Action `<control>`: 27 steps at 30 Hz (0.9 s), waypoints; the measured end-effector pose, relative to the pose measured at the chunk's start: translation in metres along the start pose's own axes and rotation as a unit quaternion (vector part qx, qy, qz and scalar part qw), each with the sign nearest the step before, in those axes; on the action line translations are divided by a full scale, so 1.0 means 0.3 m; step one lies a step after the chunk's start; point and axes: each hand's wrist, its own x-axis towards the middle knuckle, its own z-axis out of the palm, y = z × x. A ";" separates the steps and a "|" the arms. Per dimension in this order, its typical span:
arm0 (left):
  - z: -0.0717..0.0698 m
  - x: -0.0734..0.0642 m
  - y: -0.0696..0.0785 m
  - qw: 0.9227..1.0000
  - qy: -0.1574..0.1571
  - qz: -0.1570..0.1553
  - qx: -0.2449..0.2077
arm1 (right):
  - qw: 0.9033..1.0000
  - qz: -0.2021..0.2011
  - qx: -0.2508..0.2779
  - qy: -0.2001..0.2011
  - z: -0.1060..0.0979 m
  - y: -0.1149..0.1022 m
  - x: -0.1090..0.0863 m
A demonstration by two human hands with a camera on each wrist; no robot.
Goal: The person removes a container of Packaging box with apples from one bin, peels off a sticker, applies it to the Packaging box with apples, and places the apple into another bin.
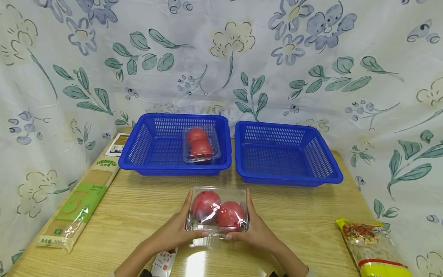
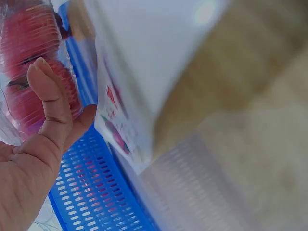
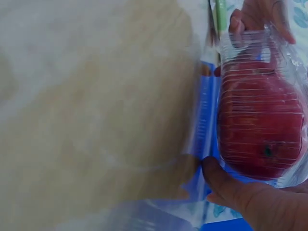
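Between my two hands I hold a clear plastic box (image 1: 226,194) with two red tomatoes (image 1: 206,204) inside, above the table in front of the baskets. My left hand (image 1: 177,227) grips its left side, fingers along the wall and thumb at the near edge. My right hand (image 1: 258,230) holds the opposite side the same way. In the left wrist view the left thumb overlaps the box's ribbed wall (image 2: 41,43). The right wrist view shows one tomato (image 3: 262,130) close up behind the plastic, near the right thumb.
A blue basket (image 1: 173,167) at the back left contains another clear box (image 1: 215,134) of tomatoes. Beside it stands a second blue basket (image 1: 290,180). Packaged noodles (image 1: 81,200) lie left, a yellow-and-red clear bag (image 1: 375,248) right. A white packet (image 1: 164,263) lies by my left forearm.
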 end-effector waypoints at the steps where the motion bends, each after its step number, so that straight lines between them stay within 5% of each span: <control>1: -0.003 0.006 0.001 1.000 -0.001 0.007 -0.001 | 1.000 0.002 -0.001 -0.002 -0.004 -0.003 0.006; 6: -0.015 0.033 0.007 0.999 -0.004 0.032 -0.003 | 1.000 0.002 -0.017 -0.004 -0.023 -0.012 0.033; 27: -0.010 0.059 -0.014 1.000 -0.005 0.025 -0.009 | 0.997 0.012 -0.073 0.000 -0.028 -0.002 0.057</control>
